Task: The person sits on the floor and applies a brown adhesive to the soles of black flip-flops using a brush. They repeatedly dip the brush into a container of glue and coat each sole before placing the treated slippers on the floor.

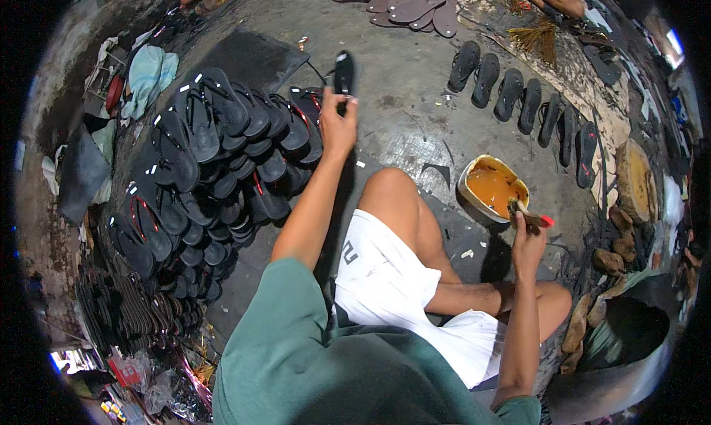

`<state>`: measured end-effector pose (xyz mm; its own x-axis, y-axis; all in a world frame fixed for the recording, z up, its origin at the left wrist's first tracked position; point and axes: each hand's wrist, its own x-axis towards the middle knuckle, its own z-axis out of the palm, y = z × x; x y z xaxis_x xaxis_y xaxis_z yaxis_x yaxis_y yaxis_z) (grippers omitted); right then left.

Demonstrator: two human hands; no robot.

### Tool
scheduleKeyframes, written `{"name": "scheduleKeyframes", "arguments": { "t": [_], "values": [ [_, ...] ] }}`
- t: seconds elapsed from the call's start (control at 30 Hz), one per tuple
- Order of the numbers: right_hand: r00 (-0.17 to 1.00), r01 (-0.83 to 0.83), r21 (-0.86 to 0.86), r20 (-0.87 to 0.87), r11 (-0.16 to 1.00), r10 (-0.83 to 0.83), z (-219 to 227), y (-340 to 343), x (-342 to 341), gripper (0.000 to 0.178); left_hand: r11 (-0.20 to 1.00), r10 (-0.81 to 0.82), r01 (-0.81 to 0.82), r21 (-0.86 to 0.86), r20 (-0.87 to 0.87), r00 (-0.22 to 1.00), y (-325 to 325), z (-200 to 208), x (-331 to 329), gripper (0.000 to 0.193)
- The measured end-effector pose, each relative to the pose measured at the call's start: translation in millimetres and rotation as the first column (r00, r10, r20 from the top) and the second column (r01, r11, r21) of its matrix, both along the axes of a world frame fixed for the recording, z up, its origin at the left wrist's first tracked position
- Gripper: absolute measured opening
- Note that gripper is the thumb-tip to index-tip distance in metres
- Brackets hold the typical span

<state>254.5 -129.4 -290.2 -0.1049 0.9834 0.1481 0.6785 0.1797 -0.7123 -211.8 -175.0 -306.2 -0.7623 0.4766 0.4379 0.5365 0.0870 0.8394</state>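
Observation:
My left hand [338,121] is stretched forward over the floor, its fingers closed on one end of a black flip-flop [344,71]. A large heap of black flip-flops [178,158], some with red straps, lies beside that forearm on the left. On the right, my right hand [529,241] grips a brush [538,220] with a red handle end. The brush's head is at the near rim of a pale tub [465,190] of orange-brown liquid that looks like glue; whether the bristles touch the liquid, I cannot tell.
A row of black flip-flops [508,95] curves along the far right. Dark brown soles [415,6] are piled at the far edge. A black sheet [252,58] lies behind the heap. Another person's arm [559,1] shows at the far right. A round wooden block [635,180] stands rightward.

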Motion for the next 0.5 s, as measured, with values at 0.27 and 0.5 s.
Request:
{"name": "scheduleKeyframes", "arguments": {
  "t": [0.27, 0.5],
  "values": [
    [0.990, 0.015, 0.049, 0.141, 0.999, -0.022, -4, -9, 13, 0.036, 0.729, -0.447, 0.405, -0.552, 0.064, 0.892, -158, 35, 136, 0.048],
    [0.995, -0.006, -0.054, 0.096, 0.999, 0.011, -10, -11, 23, 0.042, 0.689, -0.528, 0.415, -0.594, -0.018, 0.849, -130, 7, 137, 0.066]
  ]
}}
